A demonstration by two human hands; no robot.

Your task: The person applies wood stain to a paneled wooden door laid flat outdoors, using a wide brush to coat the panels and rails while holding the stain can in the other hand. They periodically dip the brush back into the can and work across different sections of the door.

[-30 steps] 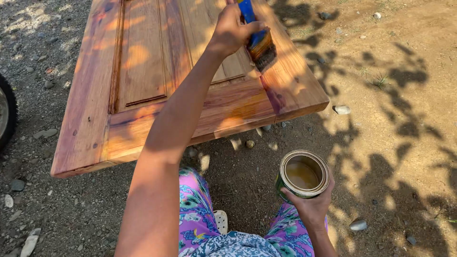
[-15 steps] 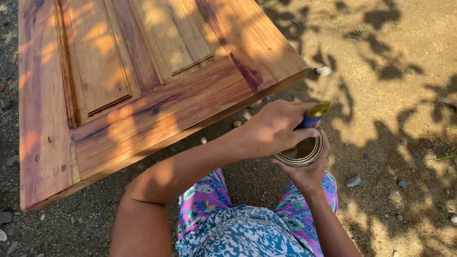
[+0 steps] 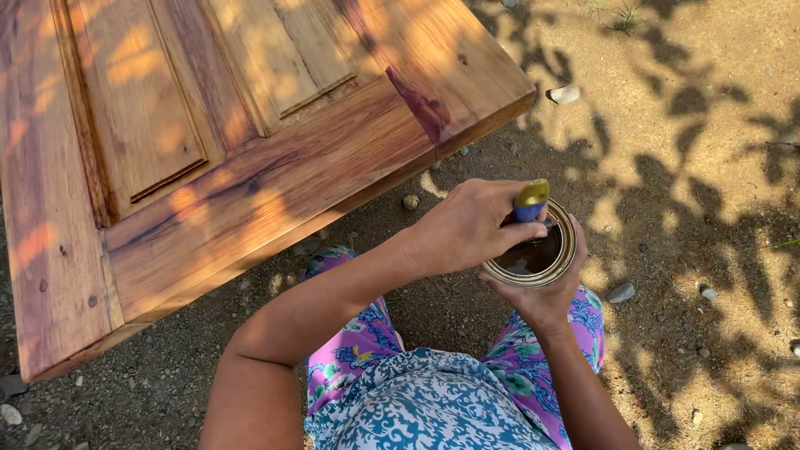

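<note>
My left hand (image 3: 467,227) grips a paintbrush by its blue and yellow handle (image 3: 531,200), with the bristle end dipped down into a small round metal can (image 3: 567,250). The can holds dark liquid and rests in my right hand (image 3: 546,302), which cups it from below, in front of my knees. The bristles are hidden inside the can. A large reddish-brown wooden panelled door (image 3: 250,167) lies flat, raised off the ground, just beyond and left of both hands.
Sandy ground with leaf shadows and scattered pebbles surrounds me; one pale stone (image 3: 565,93) lies near the door's corner and a grey one (image 3: 621,292) beside the can. My legs in patterned purple trousers (image 3: 350,354) are below the hands.
My left hand brought the brush down from the door's surface to the can and dipped it in. The view has shifted so the door sits further left.
</note>
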